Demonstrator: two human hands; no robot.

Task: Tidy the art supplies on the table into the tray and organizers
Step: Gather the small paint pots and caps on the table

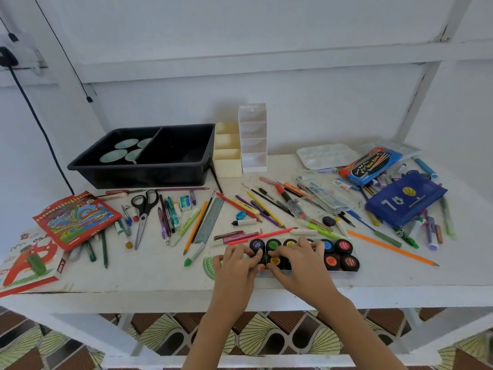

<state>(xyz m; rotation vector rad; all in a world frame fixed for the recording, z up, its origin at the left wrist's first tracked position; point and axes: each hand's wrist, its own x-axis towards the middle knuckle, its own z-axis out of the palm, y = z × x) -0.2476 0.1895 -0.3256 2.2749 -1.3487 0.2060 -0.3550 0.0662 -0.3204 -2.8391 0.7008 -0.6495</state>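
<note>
Paint pot set (342, 254) sits well in front of the black tray (149, 169); left hand (237, 261) and right hand (301, 263) both grip its left half, fingers curled. Lifted lopsided, pots could tumble out, imo.

White tabletop (149, 273) against a pale wall (240, 36) (black cable (34, 116) hanging at left); brown-and-cream patterned floor (253, 335) below.

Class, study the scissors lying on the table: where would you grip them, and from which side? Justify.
Probably the black handle loops, from above: the scissors lie flat and closed, handles at the far end, blades pointing toward the near edge, pens crowding their right.
</note>
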